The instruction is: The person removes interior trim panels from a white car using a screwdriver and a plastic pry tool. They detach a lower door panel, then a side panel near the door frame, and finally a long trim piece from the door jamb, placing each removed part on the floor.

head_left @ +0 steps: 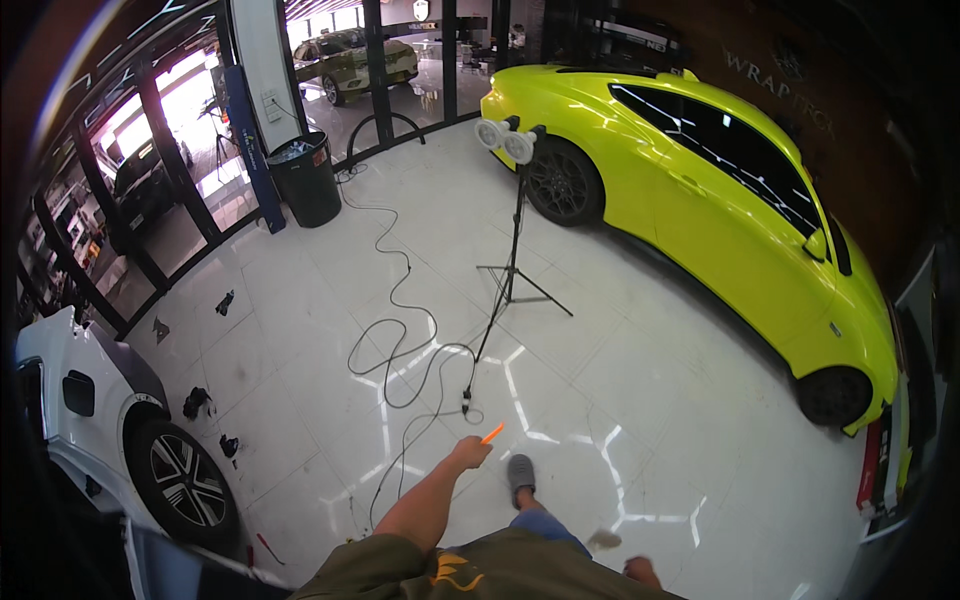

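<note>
Below the centre of the frame, one slim orange tool (pixel 494 433) juts up and rightward from the curled fingers of the left hand (pixel 470 452), closed around its lower end, forearm slanting up. The right hand (pixel 641 572) sits low, at the bottom edge; its grip I cannot tell. Two lamp heads (pixel 519 147) top one tripod (pixel 512 268).

Stick (pixel 494 433): bright orange, slim, straight. Gripped in L hand (pixel 469 453), near end hidden by fingers; free end pokes out fwd & to the R, approx. diagonal in view, w/ white floor (pixel 575 375) behind. Too small to ID type.
</note>
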